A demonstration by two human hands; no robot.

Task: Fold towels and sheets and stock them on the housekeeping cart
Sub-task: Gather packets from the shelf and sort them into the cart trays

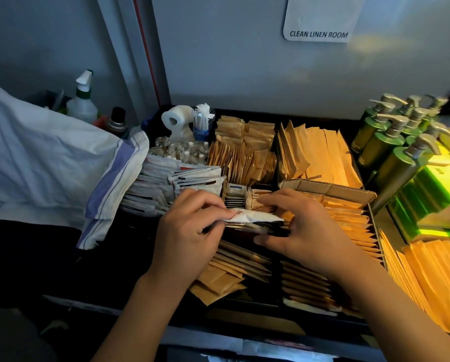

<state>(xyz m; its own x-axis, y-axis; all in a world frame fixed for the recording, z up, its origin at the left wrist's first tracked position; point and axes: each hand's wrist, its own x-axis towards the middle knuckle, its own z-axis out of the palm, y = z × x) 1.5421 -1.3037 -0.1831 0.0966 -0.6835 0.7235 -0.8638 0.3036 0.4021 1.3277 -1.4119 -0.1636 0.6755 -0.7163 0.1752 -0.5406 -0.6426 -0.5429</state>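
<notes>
I am watching both hands working over the housekeeping cart (244,307), in its top tray of amenity packets. My landmark is the white packet (255,217) at the tray's centre. The left hand (190,231) is pinching that packet's left end between curled fingers and thumb. The right hand (304,231) is arching over its right end with fingers bent down into the row; I cannot tell whether it is actually gripping anything.

The packet is lying with its long axis running left to right, tilting slightly downward toward the right. I judge it light, thin and a little crinkly, so holding it by the ends should be enough.

The linen itself, a white towel with blue stripes (62,163), is draping over the cart's edge well to the left of the packet. It looks soft and floppy, likely to sag unless taken by two corners along its striped hem, which is running diagonally, down and leftward.

Brown paper sachets (244,155) are standing behind the packet, and green pump bottles (391,142) far right of it.
</notes>
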